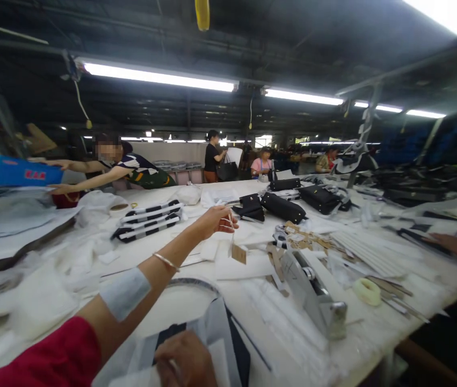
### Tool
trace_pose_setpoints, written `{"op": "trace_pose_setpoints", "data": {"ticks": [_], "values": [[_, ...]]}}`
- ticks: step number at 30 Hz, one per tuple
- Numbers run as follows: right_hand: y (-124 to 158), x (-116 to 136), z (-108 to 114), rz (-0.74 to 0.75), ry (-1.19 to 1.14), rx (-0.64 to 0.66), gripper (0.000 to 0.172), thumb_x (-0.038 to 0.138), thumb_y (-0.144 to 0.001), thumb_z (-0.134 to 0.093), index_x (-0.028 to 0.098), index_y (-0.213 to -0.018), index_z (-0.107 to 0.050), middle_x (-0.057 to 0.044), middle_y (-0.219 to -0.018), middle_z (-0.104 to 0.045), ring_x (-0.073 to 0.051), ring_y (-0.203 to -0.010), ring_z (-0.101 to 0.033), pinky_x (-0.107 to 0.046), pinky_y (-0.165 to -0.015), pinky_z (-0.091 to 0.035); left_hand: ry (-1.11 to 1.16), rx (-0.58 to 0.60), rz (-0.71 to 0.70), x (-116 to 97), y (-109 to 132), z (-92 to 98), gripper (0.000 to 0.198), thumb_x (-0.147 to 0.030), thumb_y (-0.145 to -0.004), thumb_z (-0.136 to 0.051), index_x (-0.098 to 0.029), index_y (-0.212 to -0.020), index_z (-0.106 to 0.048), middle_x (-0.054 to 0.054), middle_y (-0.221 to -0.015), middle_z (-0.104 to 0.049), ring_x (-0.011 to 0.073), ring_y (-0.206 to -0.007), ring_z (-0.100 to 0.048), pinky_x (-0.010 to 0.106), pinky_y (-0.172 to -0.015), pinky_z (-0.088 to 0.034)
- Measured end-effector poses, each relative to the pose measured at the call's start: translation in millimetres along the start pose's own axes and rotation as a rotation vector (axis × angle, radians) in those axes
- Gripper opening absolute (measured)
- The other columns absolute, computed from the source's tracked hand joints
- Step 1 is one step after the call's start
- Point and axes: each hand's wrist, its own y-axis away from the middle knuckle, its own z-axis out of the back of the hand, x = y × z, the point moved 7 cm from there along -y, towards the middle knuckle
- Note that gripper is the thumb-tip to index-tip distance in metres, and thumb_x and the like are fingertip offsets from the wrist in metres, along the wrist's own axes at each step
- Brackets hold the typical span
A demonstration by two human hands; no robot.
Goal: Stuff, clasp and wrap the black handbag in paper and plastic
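Observation:
My left hand is stretched out over the table with its fingers pinched on a thin white string. A small brown cardboard tag hangs just below it. My right hand, low in the view, has curled, closed fingers over a black bag partly wrapped in white sheets. What those fingers grip is hidden. A dark looped strap lies behind the bag.
A metal tape dispenser and a tape roll stand to the right. Black bags lie farther back on the table. At left, a person reaches toward a blue box. Another person's hand shows at far right.

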Motion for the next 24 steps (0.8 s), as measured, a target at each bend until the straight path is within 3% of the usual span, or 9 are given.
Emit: {"op": "trace_pose_setpoints", "data": {"ticks": [3, 6, 8, 11, 13, 17, 20, 24], "values": [[-6.5, 16.6, 30.8, 0.043, -0.049, -0.242, 0.015, 0.025, -0.088, -0.055, 0.026, -0.091, -0.070, -0.004, -0.085, -0.073, -0.020, -0.083, -0.068, -0.032, -0.076, -0.055, 0.062, -0.020, 0.024, 15.9, 64.9, 29.7, 0.028, -0.039, -0.082, -0.069, -0.014, -0.076, -0.056, 0.011, -0.087, -0.069, 0.0224, -0.080, -0.071, 0.035, -0.074, -0.058], [-17.0, 34.1, 56.2, -0.027, -0.011, -0.383, 0.011, 0.026, -0.089, -0.058, 0.024, -0.091, -0.069, -0.003, -0.086, -0.072, -0.018, -0.082, -0.067, -0.029, -0.076, -0.054, 0.181, -0.124, 0.076, 42.3, 124.5, 55.1, 0.033, -0.044, -0.077, -0.074, -0.015, -0.081, -0.059, 0.015, -0.098, -0.070, 0.0241, -0.088, -0.070, 0.037, -0.079, -0.058], [-24.2, 44.4, 63.1, -0.084, 0.023, -0.442, 0.011, 0.029, -0.086, -0.063, 0.023, -0.095, -0.067, -0.004, -0.090, -0.070, -0.018, -0.081, -0.066, -0.029, -0.074, -0.054, 0.257, -0.203, 0.093, 57.7, 158.2, 64.1, 0.036, -0.048, -0.073, -0.076, -0.017, -0.082, -0.060, 0.015, -0.104, -0.070, 0.0247, -0.093, -0.069, 0.038, -0.082, -0.057], [-33.8, 53.2, 53.4, -0.147, 0.048, -0.422, 0.033, 0.030, -0.077, -0.072, 0.022, -0.107, -0.062, -0.006, -0.101, -0.068, -0.017, -0.078, -0.064, -0.027, -0.065, -0.053, 0.231, -0.284, 0.055, 67.9, 196.8, 62.9, 0.039, -0.053, -0.070, -0.076, -0.018, -0.080, -0.061, 0.012, -0.103, -0.070, 0.0231, -0.095, -0.066, 0.034, -0.084, -0.054], [-37.8, 53.3, 38.4, -0.190, 0.043, -0.335, 0.039, 0.031, -0.076, -0.073, 0.022, -0.112, -0.061, -0.006, -0.104, -0.068, -0.016, -0.072, -0.063, -0.026, -0.060, -0.051, 0.158, -0.319, -0.005, 65.9, 215.0, 55.4, 0.038, -0.054, -0.071, -0.072, -0.019, -0.076, -0.061, 0.008, -0.093, -0.070, 0.0210, -0.089, -0.065, 0.030, -0.080, -0.053], [-35.1, 53.1, 21.7, -0.226, -0.006, -0.235, 0.020, 0.035, -0.084, -0.063, 0.021, -0.099, -0.066, -0.003, -0.084, -0.070, -0.015, -0.069, -0.061, -0.026, -0.064, -0.050, -0.005, -0.336, -0.117, 53.4, 237.2, 37.2, 0.031, -0.049, -0.072, -0.067, -0.019, -0.067, -0.060, 0.006, -0.093, -0.069, 0.0177, -0.077, -0.062, 0.026, -0.070, -0.049], [-29.1, 54.3, 25.4, -0.282, -0.080, -0.212, 0.019, 0.038, -0.087, -0.059, 0.020, -0.087, -0.066, 0.000, -0.072, -0.066, -0.015, -0.066, -0.058, -0.026, -0.061, -0.048, -0.091, -0.350, -0.142, 48.8, 243.8, 30.4, 0.028, -0.047, -0.073, -0.064, -0.020, -0.067, -0.060, 0.006, -0.103, -0.068, 0.0154, -0.068, -0.059, 0.027, -0.064, -0.048], [-24.0, 59.2, 38.6, -0.347, -0.180, -0.155, 0.029, 0.046, -0.087, -0.061, 0.018, -0.081, -0.065, 0.000, -0.067, -0.062, -0.014, -0.062, -0.057, -0.025, -0.057, -0.046, -0.119, -0.315, -0.186, 51.1, 244.0, 23.8, 0.023, -0.046, -0.080, -0.058, -0.024, -0.083, -0.062, 0.002, -0.085, -0.068, 0.0188, -0.071, -0.061, 0.028, -0.066, -0.048]]}}
